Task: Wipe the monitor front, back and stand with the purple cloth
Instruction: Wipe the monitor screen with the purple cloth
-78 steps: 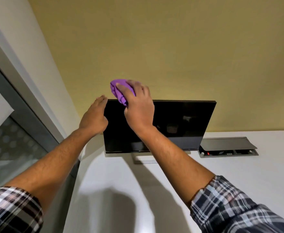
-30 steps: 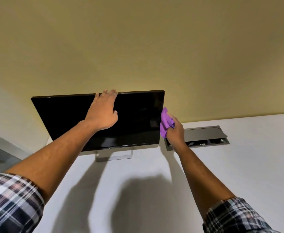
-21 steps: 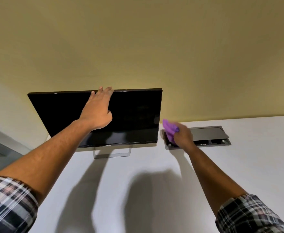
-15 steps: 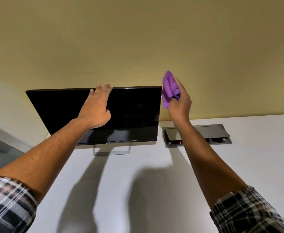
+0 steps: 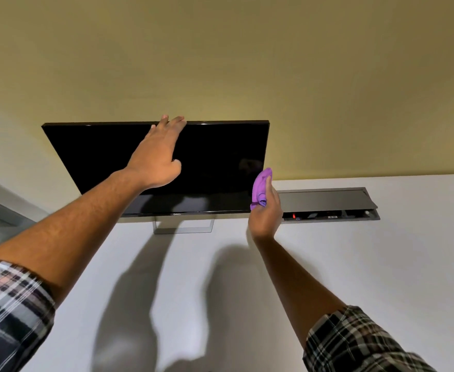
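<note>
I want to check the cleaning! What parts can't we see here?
Head view only:
- Back of the flat black monitor: hidden behind its own screen.
- Silver frame stand: top hidden by the screen.
- Left hand: fingertips hidden over the top edge.
- Bunched purple cloth: partly hidden in the right hand.

Both forearms are bare from well above the wrist, with fine dark hair showing along them. The left sleeve [image 5: 11, 312] is a pushed-up plaid in black, white and grey with a faint pinkish stripe. The right sleeve [image 5: 354, 342] is the same checked cloth, bunched near the elbow. No watch or rings show.
</note>
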### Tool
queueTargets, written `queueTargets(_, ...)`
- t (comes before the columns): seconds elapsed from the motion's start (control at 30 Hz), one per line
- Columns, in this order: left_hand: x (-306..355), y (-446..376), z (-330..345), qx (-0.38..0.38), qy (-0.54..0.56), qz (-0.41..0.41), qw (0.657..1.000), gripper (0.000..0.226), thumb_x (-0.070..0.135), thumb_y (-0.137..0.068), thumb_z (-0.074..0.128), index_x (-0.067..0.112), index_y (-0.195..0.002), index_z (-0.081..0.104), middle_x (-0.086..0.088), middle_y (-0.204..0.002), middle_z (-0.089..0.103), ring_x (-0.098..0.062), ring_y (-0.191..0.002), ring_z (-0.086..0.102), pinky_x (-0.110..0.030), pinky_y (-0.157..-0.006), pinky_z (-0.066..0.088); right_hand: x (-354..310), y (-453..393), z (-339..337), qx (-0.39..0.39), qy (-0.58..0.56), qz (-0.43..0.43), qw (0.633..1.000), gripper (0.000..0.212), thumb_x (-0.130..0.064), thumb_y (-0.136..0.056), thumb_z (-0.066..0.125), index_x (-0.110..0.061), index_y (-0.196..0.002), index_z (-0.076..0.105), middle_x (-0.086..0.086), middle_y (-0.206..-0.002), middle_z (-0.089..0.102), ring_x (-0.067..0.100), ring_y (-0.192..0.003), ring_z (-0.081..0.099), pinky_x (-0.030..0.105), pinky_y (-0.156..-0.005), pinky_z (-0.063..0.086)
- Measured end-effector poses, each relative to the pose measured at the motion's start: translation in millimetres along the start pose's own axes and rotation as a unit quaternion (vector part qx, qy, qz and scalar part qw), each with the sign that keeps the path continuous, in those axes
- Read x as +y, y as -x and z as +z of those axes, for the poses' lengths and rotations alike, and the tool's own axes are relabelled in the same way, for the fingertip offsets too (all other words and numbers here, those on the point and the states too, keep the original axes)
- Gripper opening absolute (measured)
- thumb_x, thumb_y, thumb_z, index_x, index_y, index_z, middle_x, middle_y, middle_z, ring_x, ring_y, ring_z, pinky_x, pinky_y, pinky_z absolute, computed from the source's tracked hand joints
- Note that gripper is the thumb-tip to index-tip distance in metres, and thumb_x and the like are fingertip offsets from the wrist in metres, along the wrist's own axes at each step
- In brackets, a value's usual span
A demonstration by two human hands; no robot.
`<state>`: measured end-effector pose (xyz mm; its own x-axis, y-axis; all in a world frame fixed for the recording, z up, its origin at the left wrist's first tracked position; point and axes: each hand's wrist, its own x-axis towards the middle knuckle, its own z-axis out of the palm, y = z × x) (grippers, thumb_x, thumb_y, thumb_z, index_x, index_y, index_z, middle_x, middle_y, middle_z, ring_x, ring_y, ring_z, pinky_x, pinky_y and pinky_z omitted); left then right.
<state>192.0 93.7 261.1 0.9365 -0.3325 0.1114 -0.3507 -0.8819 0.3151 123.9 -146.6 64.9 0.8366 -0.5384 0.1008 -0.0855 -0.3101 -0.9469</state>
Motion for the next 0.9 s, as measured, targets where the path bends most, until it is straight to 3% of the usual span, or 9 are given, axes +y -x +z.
queueTargets(0.07, 0, 0, 0, -0.006, -0.005, 0.001, 1.0, 0.093, 0.0, -0.078, 0.058, 0.015, -0.16, 0.016, -0.003, -0.168, 0.013, -0.023, -0.156, 0.001, -0.041, -0.126, 0.004, 10, 5, 2, -0.001, 0.035, 0.028, 0.999, 0.097, 0.027, -0.08, 0.053, -0.03, -0.157, 0.045, -0.004, -0.151, 0.056, 0.014, -0.133, 0.055, 0.027, -0.101, 0.051)
queueTargets(0.17, 0, 0, -1, -0.01, -0.01, 0.005, 1.0, 0.093, 0.001, -0.078, 0.058, 0.015, -0.16, 0.016, -0.003, -0.168, 0.013, -0.023, -0.156, 0.002, -0.042, -0.127, 0.006, 34, 13, -4, -0.062, 0.07, 0.072, 0.993, 0.09, 0.018, -0.084, 0.056, -0.034, -0.157, 0.043, -0.007, -0.154, 0.052, 0.018, -0.138, 0.052, 0.041, -0.112, 0.048)
queueTargets(0.27, 0, 1, -2, -0.007, -0.018, 0.009, 1.0, 0.092, 0.0, -0.079, 0.059, 0.014, -0.16, 0.017, -0.004, -0.168, 0.015, -0.024, -0.156, 0.003, -0.042, -0.126, 0.007, 37, 16, -23, -0.121, 0.098, 0.2, 0.967, 0.039, -0.041, -0.105, 0.055, -0.02, -0.136, 0.066, 0.0, -0.13, 0.067, 0.023, -0.125, 0.062, 0.043, -0.112, 0.048)
queueTargets(0.33, 1, 2, -4, -0.007, -0.024, 0.011, 1.0, 0.092, 0.0, -0.078, 0.059, 0.013, -0.16, 0.017, -0.005, -0.168, 0.015, -0.025, -0.156, 0.004, -0.042, -0.126, 0.007, 26, 23, -43, -0.133, 0.122, 0.232, 0.956, 0.064, -0.067, -0.099, 0.044, -0.013, -0.119, 0.073, 0.007, -0.115, 0.073, 0.031, -0.113, 0.068, 0.045, -0.104, 0.053)
queueTargets(0.43, 1, 3, -5, -0.009, -0.027, 0.013, 1.0, 0.092, 0.001, -0.079, 0.059, 0.013, -0.16, 0.017, -0.006, -0.167, 0.016, -0.025, -0.155, 0.005, -0.042, -0.126, 0.007, -7, 10, -56, -0.063, 0.039, 0.177, 0.981, 0.03, -0.026, -0.106, 0.051, -0.026, -0.131, 0.067, -0.005, -0.12, 0.068, 0.02, -0.116, 0.065, 0.031, -0.097, 0.052)
queueTargets(0.53, 0, 4, -5, -0.011, -0.027, 0.016, 0.999, 0.092, 0.002, -0.079, 0.06, 0.013, -0.16, 0.016, -0.006, -0.168, 0.014, -0.025, -0.155, 0.005, -0.042, -0.127, 0.007, -71, -27, -48, 0.015, -0.159, 0.131, 0.978, 0.045, -0.002, -0.105, 0.05, -0.036, -0.133, 0.063, -0.014, -0.125, 0.066, 0.008, -0.118, 0.064, 0.013, -0.091, 0.052)
queueTargets(0.63, -1, 5, -6, -0.011, -0.031, 0.02, 0.999, 0.092, 0.003, -0.08, 0.059, 0.013, -0.16, 0.015, -0.006, -0.168, 0.013, -0.025, -0.155, 0.004, -0.042, -0.127, 0.007, -124, -56, -33, 0.032, -0.165, 0.028, 0.985, 0.066, 0.014, -0.096, 0.052, -0.038, -0.137, 0.06, -0.014, -0.139, 0.06, 0.008, -0.131, 0.058, 0.02, -0.103, 0.051)
queueTargets(0.83, -3, 4, -8, -0.021, -0.035, 0.023, 0.999, 0.091, 0.004, -0.082, 0.058, 0.013, -0.16, 0.013, -0.005, -0.168, 0.011, -0.025, -0.156, 0.004, -0.04, -0.126, 0.009, -101, -49, -17, 0.016, -0.109, 0.079, 0.991, 0.072, 0.007, -0.098, 0.054, -0.062, -0.118, 0.059, -0.029, -0.127, 0.055, 0.014, -0.129, 0.057, 0.04, -0.103, 0.058)
queueTargets(0.9, -3, 2, -8, -0.025, -0.04, 0.024, 0.999, 0.091, 0.006, -0.082, 0.058, 0.012, -0.16, 0.013, -0.006, -0.168, 0.011, -0.025, -0.156, 0.004, -0.04, -0.126, 0.008, -68, -39, -16, -0.007, -0.085, 0.117, 0.989, 0.059, 0.0, -0.102, 0.053, -0.054, -0.122, 0.064, -0.021, -0.123, 0.06, 0.015, -0.117, 0.062, 0.036, -0.094, 0.061)
